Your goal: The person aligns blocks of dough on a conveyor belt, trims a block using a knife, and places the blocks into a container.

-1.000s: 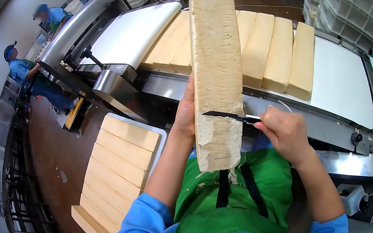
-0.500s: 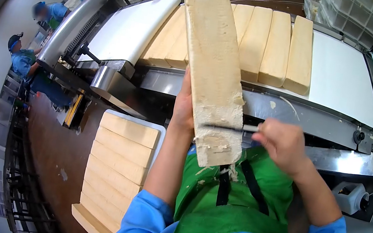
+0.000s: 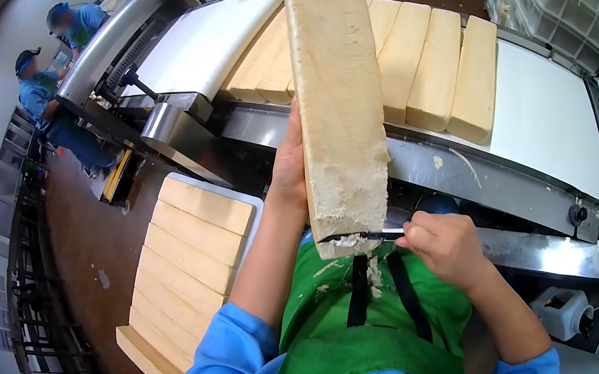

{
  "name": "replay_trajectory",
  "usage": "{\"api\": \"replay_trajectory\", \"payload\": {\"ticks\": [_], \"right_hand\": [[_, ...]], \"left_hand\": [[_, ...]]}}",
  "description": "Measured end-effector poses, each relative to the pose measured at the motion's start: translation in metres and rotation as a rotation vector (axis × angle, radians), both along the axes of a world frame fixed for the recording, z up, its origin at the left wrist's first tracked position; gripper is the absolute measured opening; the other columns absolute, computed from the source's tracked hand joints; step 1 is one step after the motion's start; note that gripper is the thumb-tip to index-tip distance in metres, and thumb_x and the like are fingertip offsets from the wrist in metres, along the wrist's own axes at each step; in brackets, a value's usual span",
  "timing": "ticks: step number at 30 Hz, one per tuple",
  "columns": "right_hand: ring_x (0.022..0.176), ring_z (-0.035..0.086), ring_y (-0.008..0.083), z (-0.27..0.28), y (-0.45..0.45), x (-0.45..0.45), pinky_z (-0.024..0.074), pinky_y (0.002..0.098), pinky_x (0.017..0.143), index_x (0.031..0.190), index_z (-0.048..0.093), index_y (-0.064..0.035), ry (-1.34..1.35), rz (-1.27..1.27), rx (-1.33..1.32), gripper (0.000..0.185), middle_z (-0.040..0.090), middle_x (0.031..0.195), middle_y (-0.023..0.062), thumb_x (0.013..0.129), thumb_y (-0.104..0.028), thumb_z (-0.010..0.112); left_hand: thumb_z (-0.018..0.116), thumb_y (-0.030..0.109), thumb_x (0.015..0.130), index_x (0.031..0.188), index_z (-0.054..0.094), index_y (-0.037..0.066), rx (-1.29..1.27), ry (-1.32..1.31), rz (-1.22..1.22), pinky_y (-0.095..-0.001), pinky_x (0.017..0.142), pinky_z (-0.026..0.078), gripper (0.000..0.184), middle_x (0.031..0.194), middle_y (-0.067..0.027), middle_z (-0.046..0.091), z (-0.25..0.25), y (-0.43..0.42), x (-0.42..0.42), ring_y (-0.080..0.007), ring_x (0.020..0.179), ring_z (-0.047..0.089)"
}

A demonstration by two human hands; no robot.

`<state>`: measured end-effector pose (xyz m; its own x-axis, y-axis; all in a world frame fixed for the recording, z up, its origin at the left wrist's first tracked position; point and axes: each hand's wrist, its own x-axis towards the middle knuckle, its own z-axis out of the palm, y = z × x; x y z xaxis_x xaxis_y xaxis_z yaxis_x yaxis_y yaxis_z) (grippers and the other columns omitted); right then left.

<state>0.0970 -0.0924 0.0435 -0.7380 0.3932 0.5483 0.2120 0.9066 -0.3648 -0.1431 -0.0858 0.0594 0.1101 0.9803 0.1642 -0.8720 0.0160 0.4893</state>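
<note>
A long pale-yellow dough slab [image 3: 335, 90] tilts up in front of me, its near end scraped rough and whitish. My left hand [image 3: 291, 166] grips it from the left edge, fingers mostly hidden beneath. In my right hand [image 3: 444, 244] is the handle of a knife [image 3: 362, 237], its thin dark blade lying across the near end with scrapings gathered on it. Crumbs [image 3: 373, 275] cling to my green apron [image 3: 367, 349]. Similar dough slabs [image 3: 438, 71] lie side by side on the white belt beyond.
A tray [image 3: 255, 215] at lower left carries several more slabs. The conveyor's steel edge [image 3: 475, 177] runs between me and the belt [image 3: 549, 118]. Two people in blue [image 3: 38, 92] work at far left. White crates [image 3: 579, 28] are stacked at back right, and a plastic jug [image 3: 563, 314] is at right.
The knife has slid down the slab to its near end, pushing scrapings along. My right hand moved slightly down with it, and the slab shifted slightly up and left.
</note>
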Motion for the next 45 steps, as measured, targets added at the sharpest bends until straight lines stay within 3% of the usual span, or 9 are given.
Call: {"api": "replay_trajectory", "payload": {"ticks": [7,16,19,21,28,34,36,39,45], "right_hand": [[0.056,0.056,0.0233,0.008,0.003,0.001,0.0427,0.0353,0.047,0.074,0.052,-0.0084,0.177,-0.092,0.029,0.022,0.05,0.067,0.0047,0.077,-0.021,0.069],[0.055,0.057,0.0228,0.006,-0.003,0.004,0.0444,0.0339,0.048,0.075,0.052,-0.0091,0.056,-0.056,0.06,0.018,0.051,0.069,0.0045,0.077,-0.019,0.068],[0.056,0.057,0.0219,0.009,0.004,0.002,0.0448,0.0334,0.048,0.075,0.053,-0.0094,0.115,-0.091,0.086,0.017,0.052,0.07,0.0037,0.078,-0.018,0.067],[0.056,0.058,0.0214,0.013,0.007,-0.003,0.045,0.0331,0.048,0.076,0.053,-0.0095,0.164,-0.131,0.103,0.016,0.053,0.071,0.0034,0.078,-0.018,0.066],[0.059,0.058,0.0195,0.008,0.002,0.002,0.0447,0.0331,0.049,0.078,0.054,-0.0117,0.01,-0.03,0.074,0.013,0.05,0.069,0.0027,0.078,-0.018,0.065],[0.058,0.057,0.0202,0.012,0.005,0.003,0.0448,0.0327,0.049,0.077,0.054,-0.0117,0.095,-0.103,0.164,0.012,0.05,0.069,0.0024,0.078,-0.018,0.065],[0.057,0.057,0.0203,0.013,0.011,-0.001,0.0447,0.0333,0.048,0.078,0.056,-0.0117,0.12,-0.143,0.153,0.011,0.052,0.069,0.0026,0.078,-0.019,0.065],[0.057,0.057,0.0203,0.007,0.009,-0.003,0.0446,0.0337,0.048,0.078,0.056,-0.0117,0.13,-0.106,0.111,0.011,0.052,0.069,0.0023,0.078,-0.019,0.065],[0.059,0.058,0.0182,-0.015,-0.002,0.007,0.0442,0.0322,0.049,0.077,0.056,-0.0131,0.006,-0.028,0.064,0.012,0.052,0.069,0.0013,0.078,-0.021,0.065]], "left_hand": [[0.033,0.054,0.097,0.138,0.039,0.006,0.11,0.055,-0.056,-0.045,0.094,0.049,0.063,0.13,-0.0152,0.053,0.001,0.006,-0.005,-0.0301,0.114,0.056],[0.036,0.054,0.096,0.138,0.039,0.007,0.1,0.059,0.057,-0.045,0.094,0.049,0.064,0.131,-0.0143,0.052,0.012,0.003,0.003,-0.0298,0.115,0.055],[0.034,0.05,0.096,0.143,0.031,0.006,0.075,-0.036,0.021,-0.0474,0.086,0.052,0.065,0.139,-0.0182,0.042,0.01,0.005,0.003,-0.0339,0.111,0.055],[0.038,0.049,0.095,0.141,0.032,0.004,0.017,0.062,0.155,-0.0451,0.082,0.053,0.065,0.133,-0.0183,0.047,0.011,0.006,0.008,-0.0311,0.103,0.057],[0.053,0.045,0.091,0.135,0.035,-0.001,0.031,0.046,0.118,-0.0388,0.074,0.053,0.066,0.111,-0.0153,0.052,0.009,0.006,0.005,-0.0249,0.089,0.054],[0.049,0.048,0.092,0.136,0.033,-0.002,0.017,0.062,0.111,-0.038,0.076,0.053,0.068,0.112,-0.016,0.052,0.0,0.009,-0.002,-0.0264,0.093,0.055],[0.038,0.055,0.095,0.139,0.039,0.009,0.106,0.143,0.077,-0.0465,0.096,0.047,0.064,0.134,-0.0127,0.051,-0.001,0.012,-0.003,-0.0299,0.117,0.054],[0.039,0.055,0.095,0.138,0.04,0.009,0.117,0.02,-0.013,-0.0454,0.096,0.048,0.063,0.133,-0.0127,0.051,-0.002,0.015,-0.005,-0.0291,0.117,0.054],[0.04,0.053,0.095,0.138,0.041,0.009,0.108,-0.004,0.058,-0.0441,0.095,0.048,0.062,0.133,-0.011,0.051,-0.001,0.019,-0.008,-0.0282,0.116,0.054]]}}
